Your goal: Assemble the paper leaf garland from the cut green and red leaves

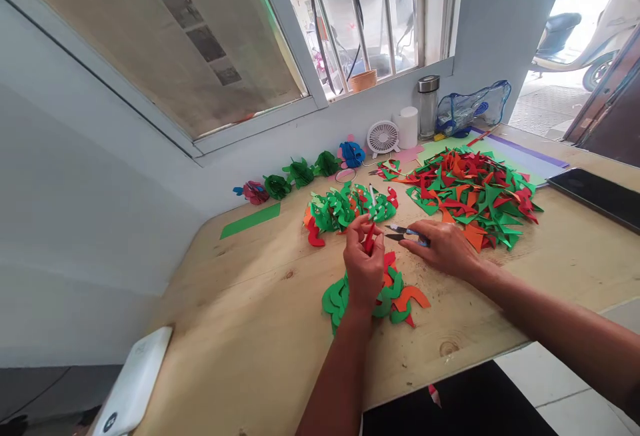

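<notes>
My left hand pinches a small red paper piece between thumb and fingers. Close on its right, my right hand is closed round scissors, whose blades are parted and point left toward the red piece. Beneath my left wrist lies a pile of curved green, red and orange paper cutouts, partly hidden by that arm. Beyond my hands spreads a row of mostly green curled paper pieces. A heap of green, red and orange paper scraps rises behind my right hand.
Several folded paper shapes line the wall, with a green strip before them. A small white fan, a glass bottle and a clear pouch stand at the back. A phone lies right; a white device sits front left.
</notes>
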Action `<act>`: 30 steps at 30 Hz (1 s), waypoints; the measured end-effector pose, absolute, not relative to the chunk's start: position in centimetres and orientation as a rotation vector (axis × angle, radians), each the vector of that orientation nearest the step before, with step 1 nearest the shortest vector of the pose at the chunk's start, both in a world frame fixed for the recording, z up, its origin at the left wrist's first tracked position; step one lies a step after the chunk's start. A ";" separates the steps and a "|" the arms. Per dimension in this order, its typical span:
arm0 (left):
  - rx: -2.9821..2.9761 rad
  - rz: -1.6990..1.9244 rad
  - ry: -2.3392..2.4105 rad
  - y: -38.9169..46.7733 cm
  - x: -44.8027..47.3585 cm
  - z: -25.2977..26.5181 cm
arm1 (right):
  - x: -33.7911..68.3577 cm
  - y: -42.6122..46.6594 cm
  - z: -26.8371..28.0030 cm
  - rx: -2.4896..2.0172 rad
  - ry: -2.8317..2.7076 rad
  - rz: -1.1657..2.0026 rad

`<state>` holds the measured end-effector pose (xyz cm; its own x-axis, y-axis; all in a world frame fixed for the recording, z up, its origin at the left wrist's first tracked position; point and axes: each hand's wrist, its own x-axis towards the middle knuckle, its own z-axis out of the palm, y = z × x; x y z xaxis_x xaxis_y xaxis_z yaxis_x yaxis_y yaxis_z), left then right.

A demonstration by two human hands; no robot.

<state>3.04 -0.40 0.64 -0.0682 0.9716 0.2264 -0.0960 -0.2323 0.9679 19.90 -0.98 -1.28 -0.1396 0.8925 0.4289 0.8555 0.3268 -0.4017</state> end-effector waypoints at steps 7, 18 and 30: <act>0.889 1.368 0.953 0.1 2.9 0.5 | 21.7 -0.1 -0.4 -1.775 -1.818 0.045; 0.779 1.334 0.838 0.1 2.7 0.7 | 21.1 -2.3 -2.0 -2.122 -1.922 -0.150; 0.781 1.221 0.723 0.2 2.8 0.0 | 20.8 -2.5 -0.1 -1.546 -1.953 -0.121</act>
<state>2.85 0.18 -0.02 0.1945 0.9788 -0.0647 -0.5271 0.1599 0.8346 20.78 -2.47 -0.09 -0.1066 0.8432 0.5270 0.9020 0.3051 -0.3056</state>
